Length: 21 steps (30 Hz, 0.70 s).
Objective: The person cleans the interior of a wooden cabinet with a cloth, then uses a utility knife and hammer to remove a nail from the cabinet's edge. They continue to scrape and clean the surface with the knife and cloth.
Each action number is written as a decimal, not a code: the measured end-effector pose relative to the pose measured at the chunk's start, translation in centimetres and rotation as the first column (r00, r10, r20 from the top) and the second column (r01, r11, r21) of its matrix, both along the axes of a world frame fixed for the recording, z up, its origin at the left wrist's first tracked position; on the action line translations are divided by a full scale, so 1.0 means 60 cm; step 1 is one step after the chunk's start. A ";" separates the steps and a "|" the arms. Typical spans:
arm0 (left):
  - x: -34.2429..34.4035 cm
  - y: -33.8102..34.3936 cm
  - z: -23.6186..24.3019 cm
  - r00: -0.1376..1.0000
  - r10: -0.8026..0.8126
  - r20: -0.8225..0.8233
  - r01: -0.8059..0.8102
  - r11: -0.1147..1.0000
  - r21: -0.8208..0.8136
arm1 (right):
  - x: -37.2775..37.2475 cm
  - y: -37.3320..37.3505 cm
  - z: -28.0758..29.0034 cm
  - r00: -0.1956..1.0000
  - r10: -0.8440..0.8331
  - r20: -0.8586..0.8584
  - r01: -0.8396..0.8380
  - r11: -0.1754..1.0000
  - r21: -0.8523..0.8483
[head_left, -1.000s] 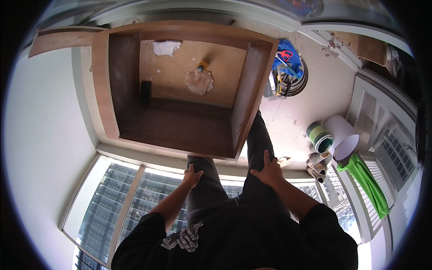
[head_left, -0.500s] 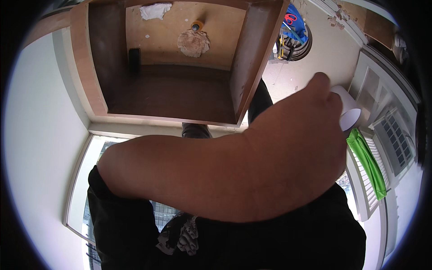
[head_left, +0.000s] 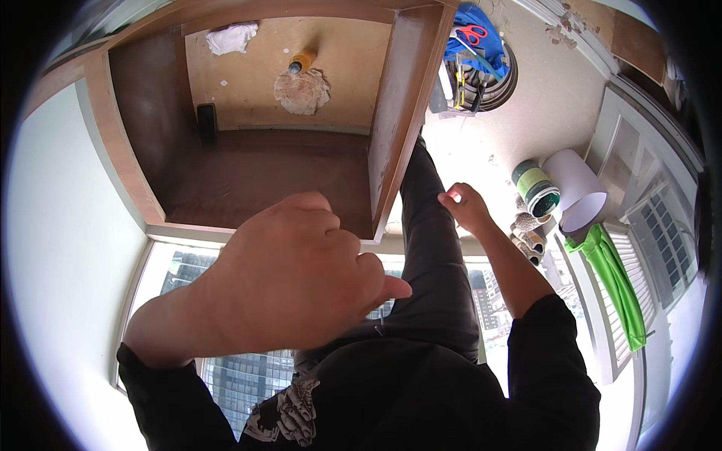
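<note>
An open brown wooden box (head_left: 263,167) sits ahead of the left hand (head_left: 301,267), its palm hidden, its hold impossible to tell; the right hand (head_left: 468,210), narrowly curled, hovers beside a dark-trousered leg (head_left: 432,248), near a green can (head_left: 535,184).

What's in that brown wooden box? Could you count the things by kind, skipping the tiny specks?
Inside the brown wooden box:
Crumpled cloth-like pieces: 2 (white piece, tan piece)
Orange bottle-like item: 1
Black rectangular object: 1
Total in view: 4
</note>
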State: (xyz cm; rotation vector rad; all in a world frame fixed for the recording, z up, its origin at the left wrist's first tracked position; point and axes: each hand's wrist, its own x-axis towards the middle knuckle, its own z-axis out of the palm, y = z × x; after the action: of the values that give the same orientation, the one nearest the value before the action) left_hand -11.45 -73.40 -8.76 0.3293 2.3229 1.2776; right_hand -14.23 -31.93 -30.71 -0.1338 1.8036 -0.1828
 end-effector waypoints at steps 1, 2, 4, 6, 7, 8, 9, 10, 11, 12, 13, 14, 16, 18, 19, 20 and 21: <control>0.016 0.016 -0.044 0.976 -0.086 0.201 0.090 0.996 -0.009 | -0.033 0.013 -0.074 0.994 -0.103 -0.043 0.105 0.994 0.044; 0.050 0.056 -0.084 0.945 0.020 0.325 -0.027 0.999 0.017 | -0.069 0.021 -0.151 0.977 -0.167 -0.131 0.169 0.986 0.005; 0.106 0.131 -0.156 0.843 0.127 0.522 -0.202 0.975 0.088 | -0.141 0.057 -0.325 0.955 -0.158 -0.251 0.163 0.987 -0.003; 0.122 0.201 -0.192 0.713 0.046 0.699 -0.274 0.937 0.217 | -0.213 0.028 -0.423 0.940 -0.110 -0.323 0.115 0.993 -0.004; 0.115 0.221 -0.211 0.657 -0.079 0.750 -0.258 0.911 0.322 | -0.235 0.054 -0.485 0.921 -0.113 -0.372 0.104 0.994 -0.045; 0.110 0.249 -0.222 0.696 0.019 0.718 -0.369 0.867 0.335 | -0.248 0.021 -0.508 0.915 -0.089 -0.392 0.119 0.991 0.053; 0.104 0.276 -0.233 0.720 0.122 0.683 -0.471 0.809 0.353 | -0.265 -0.009 -0.528 0.910 -0.057 -0.411 0.066 0.998 0.008; 0.097 0.297 -0.245 0.731 0.212 0.648 -0.554 0.739 0.384 | -0.270 -0.014 -0.556 0.877 0.036 -0.479 -0.011 0.998 0.055; 0.089 0.312 -0.261 0.730 0.206 0.651 -0.560 0.726 0.399 | -0.277 -0.020 -0.583 0.830 0.125 -0.543 -0.084 0.991 0.100; 0.083 0.324 -0.277 0.731 0.196 0.654 -0.563 0.714 0.416 | -0.281 -0.020 -0.604 0.828 0.147 -0.541 -0.073 0.985 0.157; 0.076 0.337 -0.286 0.726 0.196 0.659 -0.574 0.701 0.424 | -0.281 -0.030 -0.618 0.828 0.172 -0.533 -0.070 0.976 0.205; 0.065 0.346 -0.296 0.699 0.315 0.643 -0.651 0.652 0.388 | -0.280 -0.034 -0.627 0.828 0.193 -0.527 -0.063 0.965 0.255; 0.050 0.366 -0.326 0.626 0.424 0.655 -0.734 0.604 0.310 | -0.281 -0.044 -0.621 0.848 0.106 -0.520 0.022 0.972 0.234; 0.031 0.374 -0.347 0.528 0.497 0.689 -0.815 0.525 0.246 | -0.280 -0.061 -0.580 0.846 0.061 -0.529 0.062 0.976 0.211; 0.022 0.380 -0.359 0.531 0.517 0.672 -0.812 0.538 0.228 | -0.273 -0.036 -0.568 0.814 0.022 -0.580 0.074 0.987 0.142; 0.017 0.391 -0.377 0.519 0.552 0.652 -0.820 0.538 0.197 | -0.265 -0.039 -0.538 0.832 -0.078 -0.550 0.119 0.992 0.039; 0.010 0.402 -0.394 0.509 0.585 0.632 -0.826 0.538 0.167 | -0.249 -0.038 -0.503 0.842 -0.177 -0.509 0.171 0.983 -0.061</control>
State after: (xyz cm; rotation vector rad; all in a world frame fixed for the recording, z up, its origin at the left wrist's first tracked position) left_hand -10.85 -49.25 -32.41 -0.9081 1.6569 2.0053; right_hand -29.18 -34.19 -60.91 -0.0252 2.3537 -0.3109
